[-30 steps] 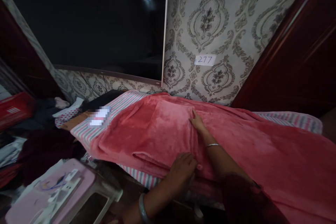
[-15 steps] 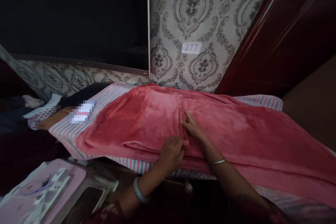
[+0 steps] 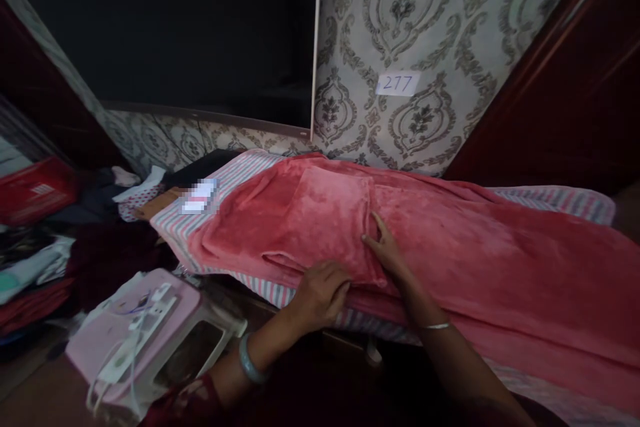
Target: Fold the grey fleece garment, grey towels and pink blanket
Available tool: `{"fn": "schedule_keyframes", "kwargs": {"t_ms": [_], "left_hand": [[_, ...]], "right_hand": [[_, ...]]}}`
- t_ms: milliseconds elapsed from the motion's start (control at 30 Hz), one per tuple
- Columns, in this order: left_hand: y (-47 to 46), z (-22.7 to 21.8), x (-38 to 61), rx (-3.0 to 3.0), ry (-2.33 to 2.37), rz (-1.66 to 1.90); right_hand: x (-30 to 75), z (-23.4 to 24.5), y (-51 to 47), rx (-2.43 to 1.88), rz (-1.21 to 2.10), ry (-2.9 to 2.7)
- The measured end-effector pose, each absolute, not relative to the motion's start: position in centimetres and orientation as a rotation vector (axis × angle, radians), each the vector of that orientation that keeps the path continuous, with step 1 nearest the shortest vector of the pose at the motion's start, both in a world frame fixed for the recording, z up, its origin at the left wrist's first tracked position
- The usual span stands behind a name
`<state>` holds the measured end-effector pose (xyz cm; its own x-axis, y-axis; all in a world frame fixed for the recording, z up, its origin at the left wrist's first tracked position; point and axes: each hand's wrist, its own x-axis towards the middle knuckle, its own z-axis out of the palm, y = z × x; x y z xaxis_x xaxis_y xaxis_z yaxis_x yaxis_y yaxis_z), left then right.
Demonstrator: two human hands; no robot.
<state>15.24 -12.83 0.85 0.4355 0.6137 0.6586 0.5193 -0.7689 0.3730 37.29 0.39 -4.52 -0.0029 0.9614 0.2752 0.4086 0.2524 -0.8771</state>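
A red-pink plush fleece piece [image 3: 465, 247] lies spread along a striped cloth [image 3: 273, 290]. On its left part is a lighter folded panel [image 3: 330, 213] with a straight right edge. My left hand [image 3: 323, 290], a pale bangle on its wrist, rests on the near edge of the panel, fingers loosely bent and thumb apart, gripping nothing visible. At the panel's right edge my right hand [image 3: 386, 248], wearing a thin silver bracelet, touches the fleece with thumb and forefinger spread. Its other fingers are partly hidden.
A pink stool [image 3: 95, 340] with a power strip [image 3: 150, 320] and cables stands front left. A pixelated item [image 3: 200, 197] lies on the striped cloth's left end. Piled clothes [image 3: 40, 273] sit far left. Behind are a large television [image 3: 210, 33] and a wall label [image 3: 399, 83].
My left hand has let go of the panel's near right corner and slid left along the edge. My right hand stays at the right edge. The view has turned left.
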Motion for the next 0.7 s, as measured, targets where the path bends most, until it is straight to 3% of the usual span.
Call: {"fn": "schedule_keyframes", "kwargs": {"t_ms": [167,367,700], "left_hand": [[-14.4,-0.8,12.0,2.647,1.187,1.342],[-14.8,-2.6,11.0,2.650,1.242,1.394],[-12.3,-2.3,8.4,2.660,1.785,1.510]], "right_hand": [[37.1,-4.1,-0.1,-1.354,0.814,-1.551],[36.8,-1.4,-0.8,-1.284,1.167,-1.364],[36.1,-0.3,-0.7,-1.185,0.934,-1.423]]}}
